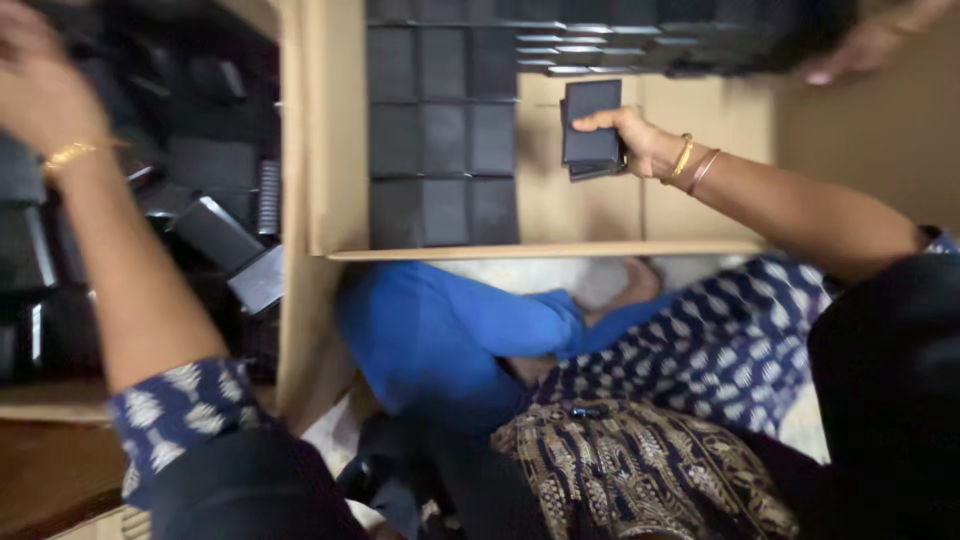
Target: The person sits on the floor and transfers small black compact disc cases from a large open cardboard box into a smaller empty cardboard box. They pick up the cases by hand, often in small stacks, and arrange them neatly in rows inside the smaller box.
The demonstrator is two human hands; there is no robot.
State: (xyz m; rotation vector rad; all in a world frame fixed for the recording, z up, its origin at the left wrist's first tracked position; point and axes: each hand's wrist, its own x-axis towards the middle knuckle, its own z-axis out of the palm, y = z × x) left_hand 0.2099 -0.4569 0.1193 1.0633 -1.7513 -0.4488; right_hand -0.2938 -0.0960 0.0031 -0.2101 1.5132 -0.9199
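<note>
- The cardboard box (600,215) lies ahead of you, dark flat cases (442,140) packed in rows at its left.
- Your right hand (640,140) is nearer, closed around a small stack of cases (590,125), long axis upright, just right of the rows.
- Your left hand (40,90) is raised over the loose pile (215,215); blur hides its grip.

The one camera sits on my head, looking steeply down and close over my lap at the cardboard box (600,215) and my raised forearms.
</note>
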